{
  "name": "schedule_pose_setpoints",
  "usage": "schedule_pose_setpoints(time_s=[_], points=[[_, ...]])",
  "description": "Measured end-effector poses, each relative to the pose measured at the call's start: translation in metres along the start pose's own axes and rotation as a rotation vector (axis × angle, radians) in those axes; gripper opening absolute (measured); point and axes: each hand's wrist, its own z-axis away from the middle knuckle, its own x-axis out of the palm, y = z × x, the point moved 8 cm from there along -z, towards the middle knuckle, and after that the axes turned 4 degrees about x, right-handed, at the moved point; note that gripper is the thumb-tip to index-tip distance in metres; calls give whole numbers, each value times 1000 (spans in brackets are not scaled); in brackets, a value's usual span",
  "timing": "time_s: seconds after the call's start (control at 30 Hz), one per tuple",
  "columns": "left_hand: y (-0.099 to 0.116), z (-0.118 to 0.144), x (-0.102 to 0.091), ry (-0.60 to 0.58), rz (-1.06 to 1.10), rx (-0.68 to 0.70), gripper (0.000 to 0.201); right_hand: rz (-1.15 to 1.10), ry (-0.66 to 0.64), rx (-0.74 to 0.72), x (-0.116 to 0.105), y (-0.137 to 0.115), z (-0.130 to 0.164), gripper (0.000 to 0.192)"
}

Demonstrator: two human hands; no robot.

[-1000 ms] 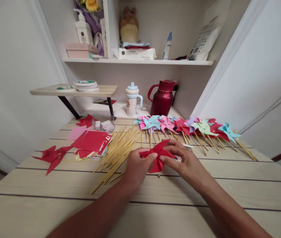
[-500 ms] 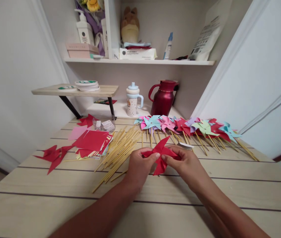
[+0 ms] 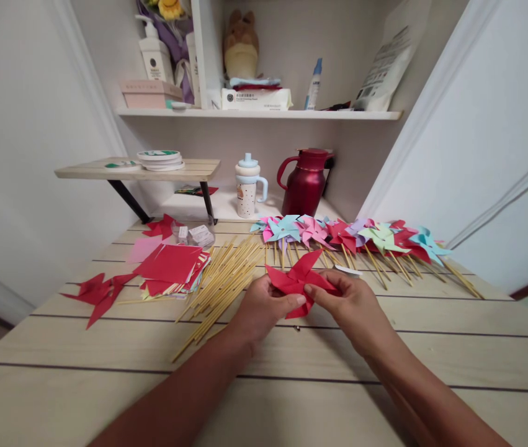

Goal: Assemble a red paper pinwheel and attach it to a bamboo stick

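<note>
"Where is the bright red pinwheel of folded paper (image 3: 297, 280)?"

"Over the middle of the pale, wood-planked tabletop (image 3: 291, 410), held between both hands."

"How is the left hand (image 3: 264, 310) set?"

"Closed in a pinch — its thumb lies across the near side of the pinwheel, with the fingers behind the left blade."

"And the right hand (image 3: 352, 304)?"

"Also pinched on it. The thumb tip sits close to the pinwheel's centre; the fingers are behind the right blade, partly hidden."

"What lies to the left?"

"Just beside the left hand, a loose heap of thin, straw-coloured sticks (image 3: 226, 279). Farther left, a stack of square paper sheets, red on top (image 3: 170, 264), and left of that a pointed, red folded-paper shape (image 3: 100, 295)."

"On the far right?"

"A row of blue, pink, red, purple and pale green paper pinwheels on sticks (image 3: 382, 239), well apart from the left stack."

"Anything nearer?"

"A tiny, shiny object (image 3: 297, 328) on the tabletop, near the pinwheel — too small to identify."
</note>
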Motion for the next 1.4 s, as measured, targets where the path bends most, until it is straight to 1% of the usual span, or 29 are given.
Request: schedule_pose_setpoints(time_s=[0.07, 0.2, 0.43, 0.63, 0.8, 0.93, 1.03, 1.17, 1.23, 1.33, 1.37, 1.4], points=[[-3, 0, -2, 14, -32, -10, 27, -1, 10, -5, -1, -1, 0, 21], [0, -1, -12, 109, -59, 17, 29, 36, 45, -44, -3, -6, 1, 22], [13, -2, -15, 107, -31, 40, 29, 96, 20, -70, 0, -2, 0, 18], [18, 0, -13, 81, -160, 62, 19, 148, 14, -125, 1, -7, 0, 17], [30, 1, -16, 148, -355, 144, 9, 156, -5, -148, 4, -11, 1, 15], [37, 1, -12, 157, -457, 208, 9, 175, 2, -163, 4, -13, 3, 15], [41, 3, -12, 210, -480, 266, 8, 179, 26, -171, 5, -13, 3, 16], [46, 5, -16, 279, -430, 325, 12, 158, 44, -162, 5, -9, 1, 18], [46, 5, -25, 365, -371, 311, 9, 135, 73, -162, 0, -7, -1, 22], [43, 4, -40, 475, -285, 265, 5, 82, 149, -142, -14, -5, -4, 34], [42, 3, -44, 496, -270, 257, 5, 71, 145, -134, -18, -4, -5, 33], [41, 2, -48, 509, -262, 252, 4, 71, 111, -122, -19, -2, -7, 28]])
